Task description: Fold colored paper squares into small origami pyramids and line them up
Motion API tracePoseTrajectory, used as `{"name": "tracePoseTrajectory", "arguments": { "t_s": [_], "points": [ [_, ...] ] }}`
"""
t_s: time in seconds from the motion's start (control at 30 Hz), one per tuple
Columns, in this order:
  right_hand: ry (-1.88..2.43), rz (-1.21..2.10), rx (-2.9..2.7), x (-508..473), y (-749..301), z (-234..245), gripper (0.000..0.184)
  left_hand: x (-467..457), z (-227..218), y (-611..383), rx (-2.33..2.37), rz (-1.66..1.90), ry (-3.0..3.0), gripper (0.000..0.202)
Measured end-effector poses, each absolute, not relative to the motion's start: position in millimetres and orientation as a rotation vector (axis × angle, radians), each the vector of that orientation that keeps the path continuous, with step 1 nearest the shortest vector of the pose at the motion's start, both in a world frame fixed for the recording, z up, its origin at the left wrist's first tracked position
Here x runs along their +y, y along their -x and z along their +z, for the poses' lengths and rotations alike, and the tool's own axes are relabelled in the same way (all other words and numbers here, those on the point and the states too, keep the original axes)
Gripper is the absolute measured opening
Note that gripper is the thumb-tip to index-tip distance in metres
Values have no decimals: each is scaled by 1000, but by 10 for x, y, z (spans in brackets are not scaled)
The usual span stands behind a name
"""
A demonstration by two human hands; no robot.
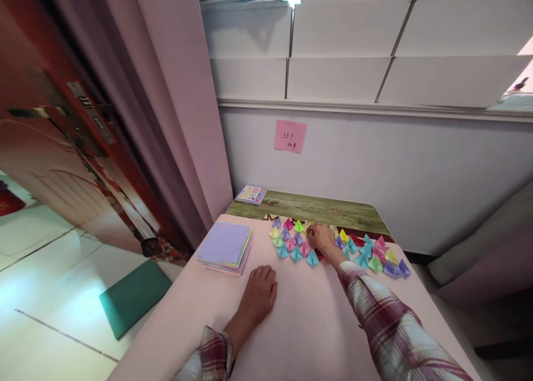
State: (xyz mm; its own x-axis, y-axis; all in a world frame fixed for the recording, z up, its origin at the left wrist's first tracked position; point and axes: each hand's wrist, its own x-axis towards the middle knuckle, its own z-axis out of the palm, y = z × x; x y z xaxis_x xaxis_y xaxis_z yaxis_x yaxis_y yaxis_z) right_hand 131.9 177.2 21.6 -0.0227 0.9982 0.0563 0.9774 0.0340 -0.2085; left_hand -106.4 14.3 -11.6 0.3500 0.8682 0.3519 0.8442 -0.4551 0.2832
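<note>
My left hand (259, 293) lies palm down on the pale pink tabletop (303, 325), its fingers loosely stretched and holding nothing. To its upper left sits a stack of square coloured papers (225, 243), lilac on top. My right hand (323, 240) reaches into rows of small folded paper pieces near the far edge, its fingertips pinched together. Whatever is between those fingertips is hidden. Left of this hand stand several folded pieces, among them a lime green one (298, 226) and a turquoise one (312, 258). More stand to its right, including a purple one (392, 269).
Behind the pink top is a wood-patterned surface (320, 203) with a small printed pack (251, 194) at its left corner. A pink note (290, 136) is stuck on the wall. On the floor at left lies a green board (135, 297), near a red door (54, 125).
</note>
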Motion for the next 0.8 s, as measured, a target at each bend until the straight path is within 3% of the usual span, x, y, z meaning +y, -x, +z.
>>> {"name": "tracePoseTrajectory", "arguments": {
  "t_s": [0.53,0.8],
  "points": [
    [1985,155,-2177,1736,-1460,326,30,141,-99,1063,1609,691,-2528,17],
    [2069,214,-2117,1782,-1087,267,23,136,-132,1067,1622,718,-2530,19]
  ]
}}
